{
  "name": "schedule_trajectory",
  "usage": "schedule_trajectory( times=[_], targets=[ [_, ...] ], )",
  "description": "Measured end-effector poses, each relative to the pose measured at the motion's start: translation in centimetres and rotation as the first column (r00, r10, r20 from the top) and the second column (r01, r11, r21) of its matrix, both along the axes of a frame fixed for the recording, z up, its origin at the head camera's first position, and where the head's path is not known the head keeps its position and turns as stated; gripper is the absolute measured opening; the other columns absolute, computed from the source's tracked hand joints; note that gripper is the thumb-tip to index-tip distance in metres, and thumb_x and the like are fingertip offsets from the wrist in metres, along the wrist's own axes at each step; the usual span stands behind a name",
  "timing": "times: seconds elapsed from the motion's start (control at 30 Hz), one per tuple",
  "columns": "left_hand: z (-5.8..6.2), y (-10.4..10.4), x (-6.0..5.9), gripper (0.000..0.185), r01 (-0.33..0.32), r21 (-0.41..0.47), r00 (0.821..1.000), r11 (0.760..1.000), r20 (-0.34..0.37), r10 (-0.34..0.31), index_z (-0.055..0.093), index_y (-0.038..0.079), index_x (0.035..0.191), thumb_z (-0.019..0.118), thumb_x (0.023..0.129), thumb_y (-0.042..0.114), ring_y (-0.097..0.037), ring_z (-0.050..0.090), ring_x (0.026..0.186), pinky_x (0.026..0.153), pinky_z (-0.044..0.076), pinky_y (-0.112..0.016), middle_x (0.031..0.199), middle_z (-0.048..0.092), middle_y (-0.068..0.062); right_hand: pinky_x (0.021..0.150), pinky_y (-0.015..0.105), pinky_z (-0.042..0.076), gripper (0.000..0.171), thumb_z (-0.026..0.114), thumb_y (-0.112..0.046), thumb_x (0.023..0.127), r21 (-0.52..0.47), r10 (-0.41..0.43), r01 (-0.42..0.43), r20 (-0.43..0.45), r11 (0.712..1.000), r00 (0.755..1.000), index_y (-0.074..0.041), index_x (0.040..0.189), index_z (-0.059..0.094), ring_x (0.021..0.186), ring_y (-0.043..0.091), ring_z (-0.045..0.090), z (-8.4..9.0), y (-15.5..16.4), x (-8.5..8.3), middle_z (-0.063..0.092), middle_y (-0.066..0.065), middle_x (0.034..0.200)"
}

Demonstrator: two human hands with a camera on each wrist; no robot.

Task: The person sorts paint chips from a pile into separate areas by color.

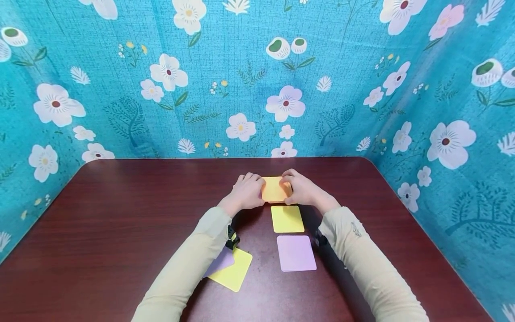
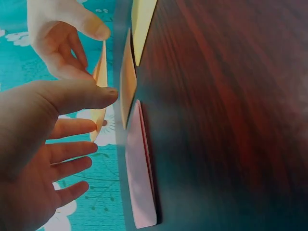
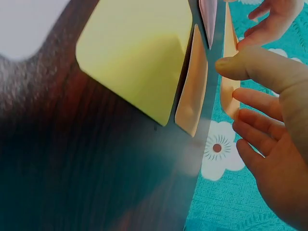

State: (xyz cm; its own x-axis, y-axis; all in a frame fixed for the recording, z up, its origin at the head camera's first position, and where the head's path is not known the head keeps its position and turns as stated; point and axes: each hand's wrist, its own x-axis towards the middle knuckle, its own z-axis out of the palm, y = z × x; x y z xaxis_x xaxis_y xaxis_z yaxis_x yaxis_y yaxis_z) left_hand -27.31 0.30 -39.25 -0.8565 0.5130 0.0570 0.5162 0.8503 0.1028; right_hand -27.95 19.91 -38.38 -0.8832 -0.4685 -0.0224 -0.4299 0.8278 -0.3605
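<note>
Both the left hand (image 1: pixel 244 193) and right hand (image 1: pixel 302 190) pinch an orange sheet (image 1: pixel 274 188) just beyond the yellow sheet (image 1: pixel 287 218). A lilac sheet (image 1: pixel 296 253) lies nearer on the worktop (image 1: pixel 120 214), with the left sleeve (image 1: pixel 189 264) covering two more.

orange sheets (image 1: pixel 274 188): 2 | yellow sheets (image 1: pixel 287 218): 2 | purple sheets (image 1: pixel 296 253): 2 | hands (image 1: pixel 246 191): 2

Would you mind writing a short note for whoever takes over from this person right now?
Left hand and right hand: both pinch the orange sheet at the far end of the table; the wrist views show it lifted off the surface.
Yellow sheet and purple sheet lie flat in a row just nearer.
A second yellow sheet, over another purple one, lies under the left forearm.
Done: orange sheet picked up.
Left: whatever happens to it; other sheets untouched.
</note>
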Motion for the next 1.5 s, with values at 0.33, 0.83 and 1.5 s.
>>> schedule_trajectory(
  times=[0.33,0.83,1.5],
  targets=[
    [-0.8,1.3,-1.3,0.045,0.001,-0.029,0.996,1.000,0.091,0.002,0.057,0.014,0.116,0.066,0.077,0.033,-0.025,0.040,0.116,0.096,0.031,-0.043,0.125,0.052,-0.006,0.096,0.039,0.041,0.047,0.076,-0.016,0.067,0.020,-0.028,0.027,0.047,0.999,0.998,-0.003,0.109,0.059,0.113,0.030,0.046,-0.8,0.8,-0.9,0.041,0.015,0.130],
    [-0.7,2.2,-1.4,0.030,0.011,-0.093,0.993,0.996,0.115,0.000,0.061,0.016,0.104,0.065,0.077,0.029,-0.023,0.041,0.110,0.093,0.030,-0.041,0.109,0.057,-0.002,0.098,0.041,0.038,0.042,0.072,-0.014,0.070,0.023,-0.036,0.033,0.137,0.999,0.990,-0.005,0.109,0.060,0.118,0.032,0.042,-1.9,1.3,-1.7,0.040,0.017,0.132],
    [0.3,-1.8,-0.1,0.038,0.032,-0.057,0.991,0.998,0.131,-0.024,0.056,0.016,0.119,0.060,0.083,0.028,-0.025,0.037,0.121,0.100,0.021,-0.045,0.127,0.046,-0.006,0.100,0.051,0.030,0.047,0.067,-0.027,0.078,0.017,-0.019,0.019,-0.034,1.000,0.999,-0.005,0.117,0.057,0.119,0.032,0.042,-1.1,-1.0,1.1,0.048,0.014,0.128]
  ],
)
